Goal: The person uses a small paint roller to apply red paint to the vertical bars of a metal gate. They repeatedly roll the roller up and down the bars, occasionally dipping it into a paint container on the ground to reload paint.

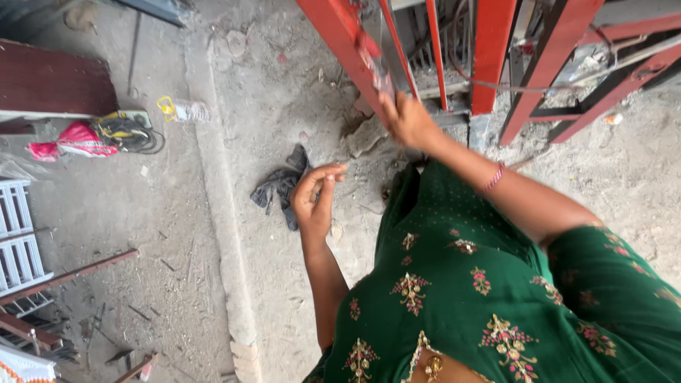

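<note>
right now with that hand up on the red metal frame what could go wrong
The right hand grips a slanted bar of the red frame, where crossing bars might pinch the fingers. The left hand holds nothing, so a slip may go unbraced. The dark rag and rubble on the ground could trip a step.

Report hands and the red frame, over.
Right hand up on a slanted red-painted metal frame bar, grip unclear. Left hand empty, fingers curled, over the dusty concrete floor. Crumpled dark grey rag lies underneath.

Green embroidered dress [489,284], red wrist bangle [494,176]
</note>
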`<state>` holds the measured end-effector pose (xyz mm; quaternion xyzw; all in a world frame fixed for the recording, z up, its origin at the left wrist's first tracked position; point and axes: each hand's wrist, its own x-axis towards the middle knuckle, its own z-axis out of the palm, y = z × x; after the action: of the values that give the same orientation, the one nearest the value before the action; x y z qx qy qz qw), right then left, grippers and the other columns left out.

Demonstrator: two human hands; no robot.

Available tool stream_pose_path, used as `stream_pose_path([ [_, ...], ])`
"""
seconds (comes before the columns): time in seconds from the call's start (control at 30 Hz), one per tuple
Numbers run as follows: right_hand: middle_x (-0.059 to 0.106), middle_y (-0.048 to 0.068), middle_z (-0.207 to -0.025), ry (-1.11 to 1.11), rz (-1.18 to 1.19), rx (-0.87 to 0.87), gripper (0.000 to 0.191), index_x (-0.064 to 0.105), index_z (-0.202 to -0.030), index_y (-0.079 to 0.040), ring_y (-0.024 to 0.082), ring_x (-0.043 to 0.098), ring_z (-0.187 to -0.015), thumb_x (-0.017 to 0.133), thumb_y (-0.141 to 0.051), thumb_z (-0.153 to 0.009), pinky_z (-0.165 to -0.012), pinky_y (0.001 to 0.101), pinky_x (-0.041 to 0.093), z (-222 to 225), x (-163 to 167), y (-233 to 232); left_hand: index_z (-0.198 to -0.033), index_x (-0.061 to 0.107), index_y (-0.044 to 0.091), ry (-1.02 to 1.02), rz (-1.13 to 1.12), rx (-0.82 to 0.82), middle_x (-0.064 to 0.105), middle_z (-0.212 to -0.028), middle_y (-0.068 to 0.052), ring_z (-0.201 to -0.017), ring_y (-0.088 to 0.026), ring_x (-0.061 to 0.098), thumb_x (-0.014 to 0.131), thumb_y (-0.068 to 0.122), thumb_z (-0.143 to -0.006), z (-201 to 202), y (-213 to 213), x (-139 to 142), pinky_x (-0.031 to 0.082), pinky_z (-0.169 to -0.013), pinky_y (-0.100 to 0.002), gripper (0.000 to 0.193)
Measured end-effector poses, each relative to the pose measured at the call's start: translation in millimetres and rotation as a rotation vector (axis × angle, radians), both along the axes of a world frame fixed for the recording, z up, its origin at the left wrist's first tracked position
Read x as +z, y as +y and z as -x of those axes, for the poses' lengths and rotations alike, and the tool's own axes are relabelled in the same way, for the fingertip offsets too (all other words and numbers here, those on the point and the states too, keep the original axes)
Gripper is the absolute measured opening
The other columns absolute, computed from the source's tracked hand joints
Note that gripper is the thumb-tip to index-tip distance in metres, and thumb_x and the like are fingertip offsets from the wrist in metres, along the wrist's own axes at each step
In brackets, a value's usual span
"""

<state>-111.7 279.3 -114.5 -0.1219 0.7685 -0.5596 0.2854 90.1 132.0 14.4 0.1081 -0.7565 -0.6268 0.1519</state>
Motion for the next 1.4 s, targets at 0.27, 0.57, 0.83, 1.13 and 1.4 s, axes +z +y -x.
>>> stream_pose_path([
  [0.27,0.063,0.013,-0.058,0.025,0.021,-0.003,0.059,0.053,-0.091,0.004,0.023,0.066,-0.048,0.043,-0.051,-0.109,-0.046,0.0364,0.051,2,-2,0,-0.112,0.069,-0.003,0.035,-0.019,0.025,0.074,-0.114,-0.013,-0.098,-0.015,0.070,0.058,-0.001,-0.107,-14,-6,-6,0.058,-0.090,-0.029,0.013],
  [0.57,0.063,0.012,-0.058,-0.026,0.033,-0.028,0.057,0.050,-0.090,0.001,0.023,0.068,-0.049,0.041,-0.053,-0.107,-0.045,0.0373,0.054,7,-7,-6,-0.112,0.070,-0.004,0.038,0.016,0.018,0.074,-0.113,-0.013,-0.097,-0.016,0.071,0.059,0.000,-0.106,-20,-8,-5,0.058,-0.089,-0.029,0.013],
  [0.83,0.064,0.012,-0.062,-0.125,0.009,-0.064,0.059,0.052,-0.092,0.003,0.022,0.066,-0.049,0.039,-0.053,-0.108,-0.047,0.0371,0.054,2,-5,-7,-0.112,0.069,-0.005,-0.005,0.011,0.029,0.074,-0.113,-0.013,-0.096,-0.016,0.071,0.058,0.000,-0.105,-18,-11,-7,0.057,-0.090,-0.029,0.014],
  [1.13,0.062,0.012,-0.062,-0.177,0.038,-0.020,0.055,0.050,-0.091,0.004,0.020,0.064,-0.047,0.043,-0.049,-0.107,-0.042,0.0358,0.053,-22,-1,-4,-0.112,0.069,-0.005,0.001,-0.023,0.014,0.074,-0.115,-0.015,-0.096,-0.016,0.069,0.057,-0.003,-0.106,-10,-8,-4,0.056,-0.090,-0.029,0.013],
  [1.4,0.059,0.010,-0.058,-0.142,0.111,-0.077,0.052,0.049,-0.090,0.002,0.020,0.062,-0.043,0.048,-0.047,-0.107,-0.039,0.0358,0.048,-10,-13,-9,-0.111,0.069,-0.004,0.039,0.022,-0.047,0.074,-0.114,-0.014,-0.096,-0.015,0.071,0.057,-0.002,-0.105,-10,-1,-2,0.058,-0.088,-0.029,0.014],
])
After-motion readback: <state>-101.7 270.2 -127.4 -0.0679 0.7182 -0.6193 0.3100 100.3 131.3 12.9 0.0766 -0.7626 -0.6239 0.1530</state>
